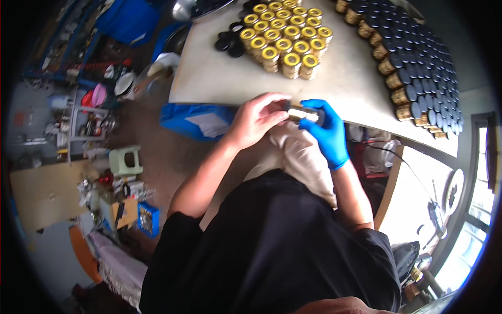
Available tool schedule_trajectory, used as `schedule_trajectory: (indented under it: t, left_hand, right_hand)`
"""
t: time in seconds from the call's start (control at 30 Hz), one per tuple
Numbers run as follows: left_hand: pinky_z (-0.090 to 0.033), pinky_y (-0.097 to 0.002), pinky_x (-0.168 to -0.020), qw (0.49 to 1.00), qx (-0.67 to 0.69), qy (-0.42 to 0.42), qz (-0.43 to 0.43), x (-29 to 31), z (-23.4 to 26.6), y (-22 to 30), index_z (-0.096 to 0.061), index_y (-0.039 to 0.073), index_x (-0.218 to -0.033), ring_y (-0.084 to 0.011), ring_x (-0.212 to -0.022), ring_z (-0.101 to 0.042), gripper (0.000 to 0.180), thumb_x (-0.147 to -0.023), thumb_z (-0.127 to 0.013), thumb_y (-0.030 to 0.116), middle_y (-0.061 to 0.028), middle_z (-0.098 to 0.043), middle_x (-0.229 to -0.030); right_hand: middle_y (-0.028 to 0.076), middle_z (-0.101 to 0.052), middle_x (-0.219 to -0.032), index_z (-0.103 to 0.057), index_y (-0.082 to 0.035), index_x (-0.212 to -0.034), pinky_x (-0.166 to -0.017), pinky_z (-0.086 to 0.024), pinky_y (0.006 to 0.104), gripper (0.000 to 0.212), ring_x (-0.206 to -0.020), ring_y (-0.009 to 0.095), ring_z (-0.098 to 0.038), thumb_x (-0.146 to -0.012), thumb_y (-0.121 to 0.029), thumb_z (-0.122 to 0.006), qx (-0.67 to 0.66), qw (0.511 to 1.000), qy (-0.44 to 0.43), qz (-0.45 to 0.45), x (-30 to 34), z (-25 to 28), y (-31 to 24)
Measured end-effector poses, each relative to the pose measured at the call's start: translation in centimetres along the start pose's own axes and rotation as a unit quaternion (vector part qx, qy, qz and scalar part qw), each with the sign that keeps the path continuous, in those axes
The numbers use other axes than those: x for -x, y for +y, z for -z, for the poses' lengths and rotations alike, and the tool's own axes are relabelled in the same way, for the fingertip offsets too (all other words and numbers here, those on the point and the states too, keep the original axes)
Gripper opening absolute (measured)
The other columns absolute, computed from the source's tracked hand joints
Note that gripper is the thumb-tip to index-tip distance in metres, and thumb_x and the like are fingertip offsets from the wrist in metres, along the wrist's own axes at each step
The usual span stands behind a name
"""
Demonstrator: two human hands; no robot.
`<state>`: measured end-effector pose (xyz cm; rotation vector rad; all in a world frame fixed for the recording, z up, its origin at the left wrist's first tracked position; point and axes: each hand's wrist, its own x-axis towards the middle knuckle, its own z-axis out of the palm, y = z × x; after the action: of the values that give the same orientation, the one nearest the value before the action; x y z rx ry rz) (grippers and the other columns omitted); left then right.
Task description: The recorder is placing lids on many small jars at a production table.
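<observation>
Between my two hands, near the table's front edge, a small jar [302, 113] with a gold-coloured band lies sideways. My left hand [253, 121], bare, has its thumb and fingers closed around the jar's dark left end. Wrapped over the other end is my right hand [330, 135], in a blue glove. Both hands hide much of the jar. Beyond them on the table stands a cluster of small jars [285, 45] with gold rims on top. Several loose black lids [228, 44] lie left of that cluster.
Rows of similar jars with black lids [418, 78] fill the table's right side. The pale tabletop [209, 78] ends just before my hands. Below its edge sits a blue crate [180, 118]. A green stool [125, 160] and a cardboard box [124, 212] stand on the floor to the left.
</observation>
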<state>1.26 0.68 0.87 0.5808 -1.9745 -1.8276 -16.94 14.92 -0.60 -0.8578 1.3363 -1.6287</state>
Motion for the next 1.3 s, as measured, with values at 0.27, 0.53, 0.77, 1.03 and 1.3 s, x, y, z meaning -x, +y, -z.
schedule_trajectory:
  t: [0.27, 0.53, 0.77, 1.03, 1.3]
  left_hand:
    - [-0.058, -0.0324, -0.055, 0.938, 0.229, -0.062, 0.253, 0.5, 1.0, -2.0, -0.064, 0.001, -0.109, -0.0203, -0.065, -0.072, 0.038, -0.111, -0.057, 0.038, -0.0143, -0.073, -0.091]
    - [-0.051, -0.0337, -0.104, 0.988, 0.119, -0.01, -0.1, 1.5, -0.7, -0.8, -0.071, 0.001, -0.113, -0.0202, -0.119, -0.063, 0.018, -0.096, -0.068, -0.005, -0.0103, -0.068, -0.119]
    - [-0.05, -0.0224, -0.083, 0.995, -0.073, 0.047, 0.044, 0.3, -0.6, -0.3, -0.069, 0.004, -0.132, -0.0042, -0.093, -0.058, 0.031, -0.105, -0.069, 0.019, 0.0038, -0.066, -0.107]
    - [-0.053, -0.0297, -0.095, 1.0, 0.015, 0.006, -0.022, 0.7, 0.2, -1.9, -0.044, 0.005, -0.157, -0.0104, -0.104, -0.063, 0.06, -0.104, -0.068, 0.014, -0.0023, -0.067, -0.12]
    - [-0.051, -0.0318, -0.098, 0.997, -0.058, -0.014, -0.052, 0.5, 0.4, -0.1, -0.044, 0.008, -0.157, -0.016, -0.118, -0.06, 0.07, -0.091, -0.061, -0.003, -0.0056, -0.057, -0.146]
  right_hand:
    - [0.015, -0.068, -0.118, -0.072, -0.007, -0.115, -0.086, -0.057, 0.04, 0.036, -0.101, 0.038, -0.068, -0.082, 0.007, -0.073, 0.379, 0.843, -0.117, 0.363, 0.1, 0.2, -1.6]
    - [0.007, -0.071, -0.108, -0.066, -0.002, -0.123, -0.083, -0.059, 0.0277, 0.035, -0.092, 0.011, -0.068, -0.091, -0.005, -0.079, -0.016, 0.995, -0.034, -0.091, 0.6, 0.4, 0.4]
    - [0.009, -0.068, -0.122, -0.064, 0.002, -0.127, -0.098, -0.056, 0.0304, 0.039, -0.113, 0.016, -0.065, -0.09, 0.002, -0.077, -0.01, 0.999, -0.024, -0.042, 0.7, -0.3, -0.2]
    - [0.007, -0.07, -0.12, -0.065, 0.0, -0.128, -0.099, -0.054, 0.0304, 0.038, -0.113, 0.015, -0.065, -0.091, 0.004, -0.075, -0.003, 0.999, -0.008, -0.035, 0.1, 0.2, 0.2]
    - [0.008, -0.068, -0.122, -0.063, 0.001, -0.133, -0.096, -0.055, 0.0288, 0.044, -0.108, 0.014, -0.065, -0.091, 0.006, -0.075, 0.002, 0.999, 0.02, -0.048, -0.4, 1.0, -0.9]
